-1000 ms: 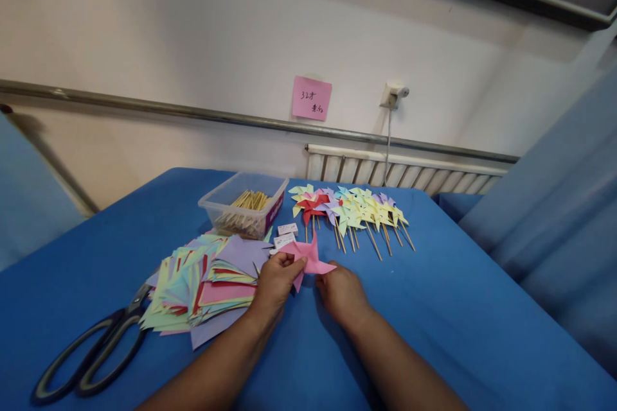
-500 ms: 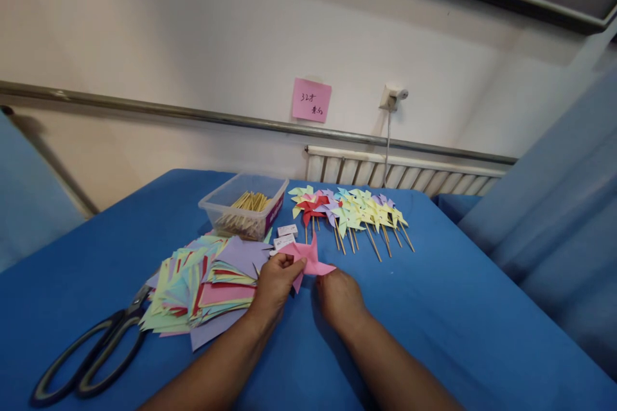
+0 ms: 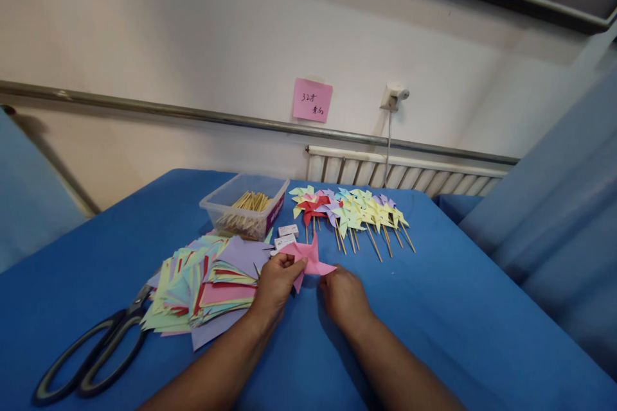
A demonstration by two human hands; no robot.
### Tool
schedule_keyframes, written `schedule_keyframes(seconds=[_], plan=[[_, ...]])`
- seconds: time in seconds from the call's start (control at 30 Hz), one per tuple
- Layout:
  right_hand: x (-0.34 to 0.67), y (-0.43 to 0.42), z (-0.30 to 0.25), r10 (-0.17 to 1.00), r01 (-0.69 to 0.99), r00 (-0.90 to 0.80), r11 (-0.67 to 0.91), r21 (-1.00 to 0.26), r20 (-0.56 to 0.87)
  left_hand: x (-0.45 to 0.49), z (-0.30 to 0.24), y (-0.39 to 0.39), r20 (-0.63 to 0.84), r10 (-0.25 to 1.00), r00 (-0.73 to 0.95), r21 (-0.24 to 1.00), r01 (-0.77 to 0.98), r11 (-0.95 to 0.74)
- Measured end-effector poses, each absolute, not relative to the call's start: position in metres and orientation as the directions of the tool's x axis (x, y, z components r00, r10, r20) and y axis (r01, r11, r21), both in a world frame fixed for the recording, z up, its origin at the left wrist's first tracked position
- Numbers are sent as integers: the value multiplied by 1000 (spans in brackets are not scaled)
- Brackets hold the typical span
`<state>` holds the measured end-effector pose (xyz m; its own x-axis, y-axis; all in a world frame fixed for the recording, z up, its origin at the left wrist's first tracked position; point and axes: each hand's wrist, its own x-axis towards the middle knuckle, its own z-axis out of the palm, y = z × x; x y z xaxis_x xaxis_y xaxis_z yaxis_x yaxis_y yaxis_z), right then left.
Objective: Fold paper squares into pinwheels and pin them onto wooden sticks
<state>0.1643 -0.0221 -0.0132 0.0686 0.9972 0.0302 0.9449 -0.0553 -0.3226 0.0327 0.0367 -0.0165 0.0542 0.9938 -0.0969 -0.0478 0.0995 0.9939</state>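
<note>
A pink paper pinwheel [image 3: 311, 258] is held just above the blue table [image 3: 457, 308], near its middle. My left hand [image 3: 276, 284] pinches the pinwheel's left side with fingers closed. My right hand [image 3: 343, 294] is closed on its right lower tip. Left of my hands lies a spread pile of coloured paper squares [image 3: 207, 279]. Behind the pinwheel lie two small white boxes [image 3: 286, 236].
A clear plastic tub of wooden sticks [image 3: 245, 205] stands at the back. Several finished pinwheels on sticks [image 3: 351, 210] lie in a row to its right. Black scissors [image 3: 91, 350] lie at the front left. A pink note [image 3: 312, 100] is stuck on the wall.
</note>
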Motion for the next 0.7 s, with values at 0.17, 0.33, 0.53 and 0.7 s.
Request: schedule_keyframes(seconds=[0.17,0.33,0.53,0.7], plan=[[166,-23,-14,998,950,57,-42,-310,40,33,-18,37,-104,993,55,993,-48,107],[166,-23,-11,999,961,30,-17,-275,41,33,-17,37,-108,993,53,992,-54,111],[167,-22,-13,998,966,41,-30,-258,38,33,-15,37,-116,992,54,992,-50,118],[177,-21,-17,999,960,-22,29,-278,26,33,-16,38,-114,992,46,992,-49,117]])
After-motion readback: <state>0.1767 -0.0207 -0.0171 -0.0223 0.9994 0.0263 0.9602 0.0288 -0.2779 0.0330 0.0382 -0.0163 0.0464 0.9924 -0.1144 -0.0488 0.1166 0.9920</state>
